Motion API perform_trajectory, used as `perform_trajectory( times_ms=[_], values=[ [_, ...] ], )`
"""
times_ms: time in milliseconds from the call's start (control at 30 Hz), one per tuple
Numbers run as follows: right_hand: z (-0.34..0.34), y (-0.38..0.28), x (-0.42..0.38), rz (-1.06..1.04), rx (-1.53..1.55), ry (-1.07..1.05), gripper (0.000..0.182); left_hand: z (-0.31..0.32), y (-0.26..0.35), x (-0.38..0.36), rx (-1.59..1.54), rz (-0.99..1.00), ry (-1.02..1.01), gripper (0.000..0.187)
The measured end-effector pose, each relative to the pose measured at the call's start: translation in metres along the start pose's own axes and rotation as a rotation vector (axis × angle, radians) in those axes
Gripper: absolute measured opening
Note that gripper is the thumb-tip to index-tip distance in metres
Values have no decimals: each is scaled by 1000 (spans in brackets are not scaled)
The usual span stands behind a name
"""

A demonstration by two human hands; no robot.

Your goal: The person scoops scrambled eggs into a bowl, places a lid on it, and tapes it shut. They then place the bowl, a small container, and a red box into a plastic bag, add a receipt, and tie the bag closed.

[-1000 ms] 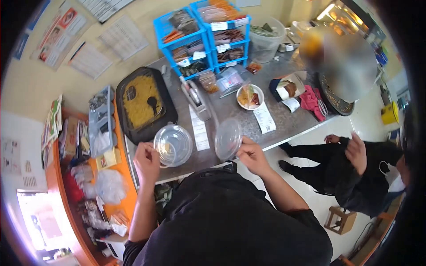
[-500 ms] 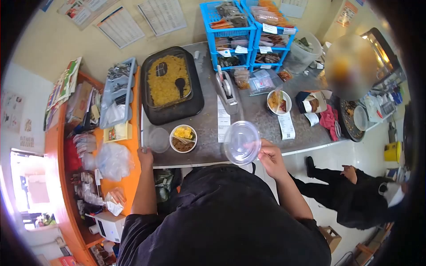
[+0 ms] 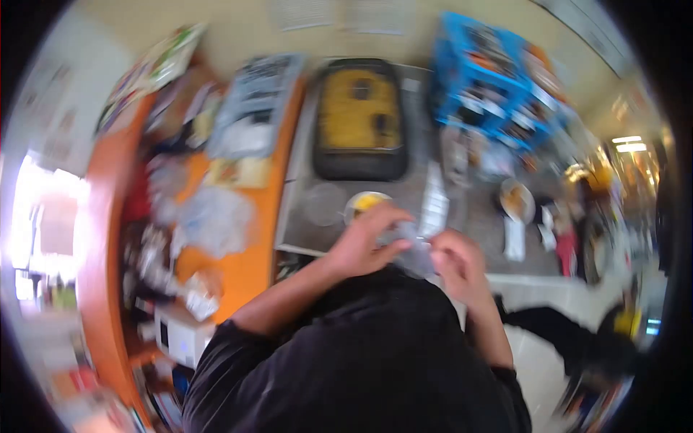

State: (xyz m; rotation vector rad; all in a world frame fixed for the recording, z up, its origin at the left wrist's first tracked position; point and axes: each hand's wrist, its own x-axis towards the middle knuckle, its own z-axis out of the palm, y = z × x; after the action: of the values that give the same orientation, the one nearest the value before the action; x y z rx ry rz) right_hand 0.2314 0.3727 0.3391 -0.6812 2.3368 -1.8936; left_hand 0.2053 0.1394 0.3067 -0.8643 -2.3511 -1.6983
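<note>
Between my two hands, close to my body, is a clear plastic lid (image 3: 413,254), blurred by motion. My left hand (image 3: 369,242) pinches its left side with thumb and fingers. On its right side, my right hand (image 3: 462,265) grips the rim with curled fingers. Just beyond my left hand stands a white bowl (image 3: 349,213) holding yellow food; my fingers hide its front part. Another round clear lid (image 3: 325,204) lies flat on the counter, left of the bowl.
A black tray (image 3: 361,167) of yellow food stands at the back of the grey counter (image 3: 296,216). Blue stacked baskets (image 3: 447,72) rise at the back right. Farther right is another bowl (image 3: 530,209). Plastic bags (image 3: 216,220) lie on the orange shelf at left. Another person (image 3: 556,328) is at right.
My left hand has come off the counter edge and over to the lid, which both hands now hold. The lid has tilted. My view has swung, so the counter appears farther right.
</note>
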Motion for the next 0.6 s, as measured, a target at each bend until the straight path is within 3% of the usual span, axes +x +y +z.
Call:
perform_trajectory(
  times_ms=[67,200,267,367,467,600],
  values=[
    [20,4,-2,164,187,15,16,-9,-7,-17,-15,-237,103,39],
    [63,30,4,265,79,67,16,-29,-18,-40,59,-41,346,50],
    [78,26,18,263,-13,43,17,-53,-2,-44,275,127,344,49],
    [91,18,33,230,-109,12,16,-68,-3,-55,344,325,241,43],
    [108,-9,51,280,-187,-47,15,-81,-2,-62,236,319,395,37],
    [128,-28,64,58,-220,-91,18,-91,5,-68,288,226,476,34]
  ],
)
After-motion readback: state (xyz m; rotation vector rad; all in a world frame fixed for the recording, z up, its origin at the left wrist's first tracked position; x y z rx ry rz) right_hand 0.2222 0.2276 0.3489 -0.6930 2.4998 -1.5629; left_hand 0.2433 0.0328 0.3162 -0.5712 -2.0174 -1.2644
